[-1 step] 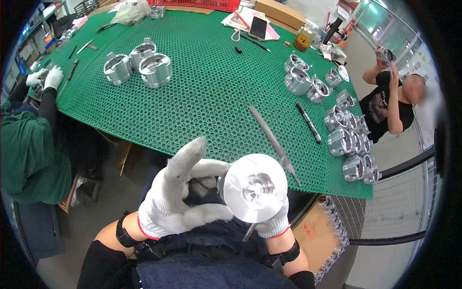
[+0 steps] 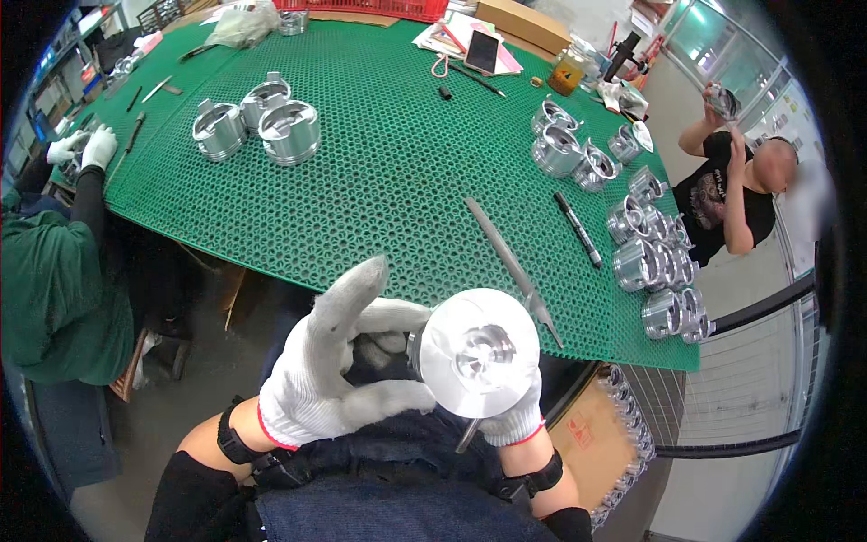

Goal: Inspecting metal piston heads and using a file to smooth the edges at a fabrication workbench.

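I see a silver metal piston (image 2: 480,354) in front of me at the table's near edge, its round bright face turned up. My left hand (image 2: 339,361), in a white knit glove, pinches its left side between thumb and a finger; another finger points up, free. Gloved too, my right hand (image 2: 515,417) is behind and below the piston, its fingers mostly hidden. A thin metal bar (image 2: 468,437) sticks out from beside that hand, below the piston; it appears to lie in its grip. A long flat file (image 2: 510,262) rests on the green mat beyond.
Several pistons stand on the green mat (image 2: 388,181): a group (image 2: 291,133) at far left, more (image 2: 638,264) along the right edge. A marker (image 2: 578,230) lies between. A phone (image 2: 483,52) and a jar (image 2: 567,72) are at the back. Co-workers sit left (image 2: 63,289) and stand right (image 2: 736,190).
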Tool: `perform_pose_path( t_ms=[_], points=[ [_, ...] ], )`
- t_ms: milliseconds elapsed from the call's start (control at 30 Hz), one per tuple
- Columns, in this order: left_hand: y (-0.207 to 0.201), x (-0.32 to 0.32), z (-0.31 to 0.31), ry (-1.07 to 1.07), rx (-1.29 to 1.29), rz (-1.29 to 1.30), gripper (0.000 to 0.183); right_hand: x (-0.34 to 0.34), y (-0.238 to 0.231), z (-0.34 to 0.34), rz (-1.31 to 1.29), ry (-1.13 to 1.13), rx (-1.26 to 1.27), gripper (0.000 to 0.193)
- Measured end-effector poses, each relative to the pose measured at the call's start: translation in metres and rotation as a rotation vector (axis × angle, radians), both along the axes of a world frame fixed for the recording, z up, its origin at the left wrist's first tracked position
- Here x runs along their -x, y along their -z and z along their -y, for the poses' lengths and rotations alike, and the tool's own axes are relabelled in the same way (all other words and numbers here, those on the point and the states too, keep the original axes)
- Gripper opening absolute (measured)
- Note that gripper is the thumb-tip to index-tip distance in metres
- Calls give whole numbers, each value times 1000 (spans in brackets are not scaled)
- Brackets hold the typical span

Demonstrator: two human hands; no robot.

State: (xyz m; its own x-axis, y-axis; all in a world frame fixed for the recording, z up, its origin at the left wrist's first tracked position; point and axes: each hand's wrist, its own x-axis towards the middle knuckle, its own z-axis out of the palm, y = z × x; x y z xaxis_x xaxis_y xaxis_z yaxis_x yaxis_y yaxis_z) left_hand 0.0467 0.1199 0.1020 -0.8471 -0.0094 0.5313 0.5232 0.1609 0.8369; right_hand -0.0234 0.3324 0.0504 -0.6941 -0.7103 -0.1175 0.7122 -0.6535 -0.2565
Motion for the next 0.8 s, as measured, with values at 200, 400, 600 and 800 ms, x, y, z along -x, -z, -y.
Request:
perform_pose_path(
  t_ms=[200,400,600,800],
  points=[
    [8,4,10,153,-240,205,87,15,-19,-6,-203,-192,-432,55],
    [15,14,13,473,-611,979,91,31,-90,2,-1600,-433,-902,44],
    [35,-7,2,638,-1263,863,75,42,-92,-2,-976,-458,-954,53],
    [30,-11,8,678,-1569,648,95,45,-73,-19,-401,-2,-451,56]
  ],
)
